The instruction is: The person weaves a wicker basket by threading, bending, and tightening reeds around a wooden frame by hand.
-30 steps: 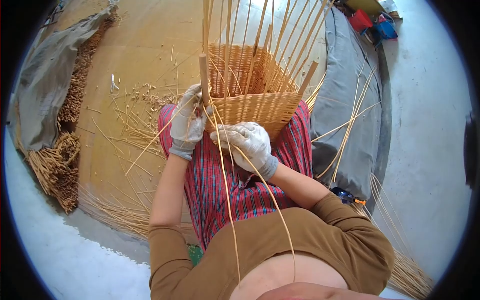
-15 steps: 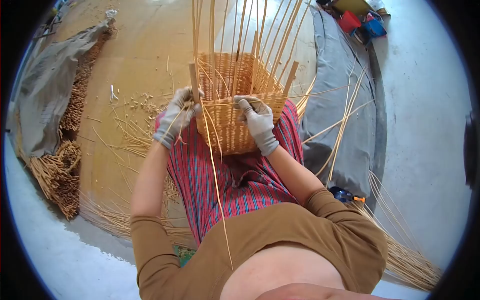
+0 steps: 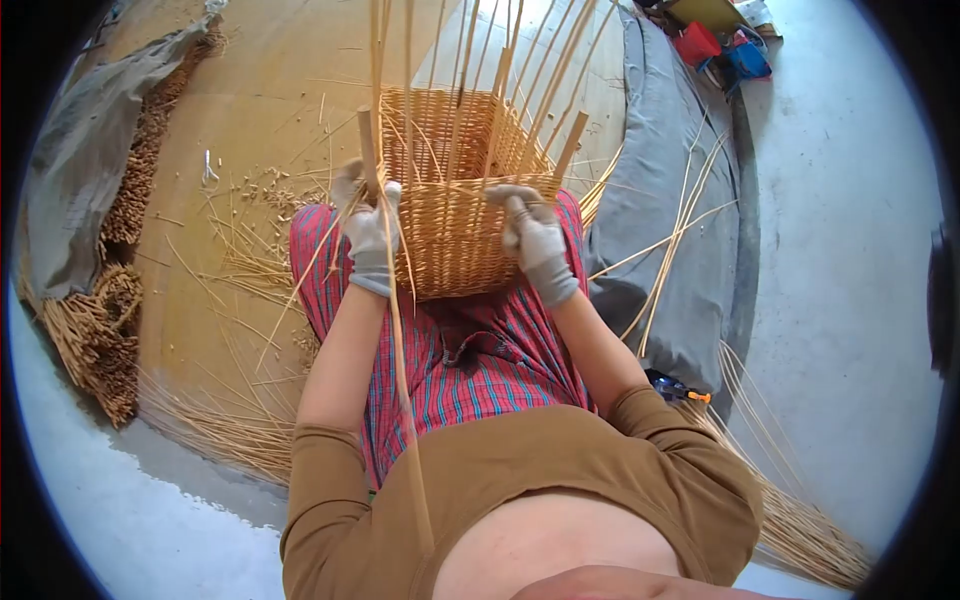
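Observation:
A half-woven wicker basket [image 3: 455,240] sits between my knees, tilted so that its inside shows, with tall upright stakes [image 3: 408,90] rising from its rim. My left hand [image 3: 372,232], in a pale work glove, is closed around wicker strands at the near left corner, beside a flat wooden corner post [image 3: 367,140]. One long strand [image 3: 402,370] hangs from there down over my shirt. At the near rim toward the right corner, my right hand [image 3: 535,240], also gloved, has its fingers curled in a pinch on a thin wicker strand. Another wooden post [image 3: 572,142] stands at that corner.
Bundled wicker rods [image 3: 120,330] lie at the left under a grey cloth [image 3: 85,180]. Loose rods [image 3: 220,430] and offcuts [image 3: 270,190] litter the board floor. Grey fabric [image 3: 660,220] lies at right, with a red container [image 3: 697,43] and a blue container [image 3: 748,60] beyond.
My left hand has turned at the corner, its forearm swinging rightward. My right hand has slid right along the rim, away from the left. The hanging strand has shifted left.

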A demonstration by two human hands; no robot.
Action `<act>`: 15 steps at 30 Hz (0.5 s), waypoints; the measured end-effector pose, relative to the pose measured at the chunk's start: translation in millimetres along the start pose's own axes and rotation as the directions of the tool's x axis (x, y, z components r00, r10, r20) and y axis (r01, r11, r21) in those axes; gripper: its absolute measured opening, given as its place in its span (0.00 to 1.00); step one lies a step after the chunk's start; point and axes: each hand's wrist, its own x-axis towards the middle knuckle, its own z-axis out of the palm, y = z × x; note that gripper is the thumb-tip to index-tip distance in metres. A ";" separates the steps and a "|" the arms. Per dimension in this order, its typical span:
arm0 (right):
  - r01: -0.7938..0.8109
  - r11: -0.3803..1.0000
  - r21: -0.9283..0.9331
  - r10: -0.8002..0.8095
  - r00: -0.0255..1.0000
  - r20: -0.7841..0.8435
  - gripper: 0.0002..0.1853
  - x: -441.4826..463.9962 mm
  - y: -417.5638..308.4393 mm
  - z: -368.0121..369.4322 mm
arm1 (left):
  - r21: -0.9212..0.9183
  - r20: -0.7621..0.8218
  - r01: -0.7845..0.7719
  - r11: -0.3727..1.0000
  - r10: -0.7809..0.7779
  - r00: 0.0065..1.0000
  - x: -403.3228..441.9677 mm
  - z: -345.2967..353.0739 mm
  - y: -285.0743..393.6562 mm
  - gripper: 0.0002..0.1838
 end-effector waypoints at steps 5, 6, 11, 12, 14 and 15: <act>-0.112 0.992 0.051 0.122 0.958 -0.258 0.08 10.3 -4.1 -28.7 | 0.345 0.025 -0.310 0.886 0.321 0.947 -44.2 -13.8 26.1 0.23; -0.158 0.984 0.082 0.175 0.942 -0.285 0.08 11.6 -1.8 -22.9 | 0.582 0.422 -0.623 0.522 0.461 0.781 -47.4 -9.0 43.2 0.25; 0.704 0.421 -0.572 -0.804 0.582 0.125 0.17 79.6 -43.9 31.5 | 0.807 0.531 -0.517 0.285 0.035 0.847 -56.9 37.8 35.1 0.42; 0.700 0.430 -0.571 -0.802 0.586 0.114 0.17 83.8 -58.6 41.4 | 0.807 0.536 -0.521 0.277 0.028 0.844 -53.4 41.8 36.4 0.42; 0.183 0.494 -0.850 -0.269 0.962 0.050 0.26 83.9 -86.1 58.5 | 0.850 0.497 -0.485 0.206 -0.010 0.867 -48.7 47.1 40.9 0.39; 0.196 0.493 -0.848 -0.270 0.961 0.065 0.26 78.5 -80.7 49.2 | 0.855 0.488 -0.477 0.204 -0.005 0.873 -46.8 46.2 36.0 0.37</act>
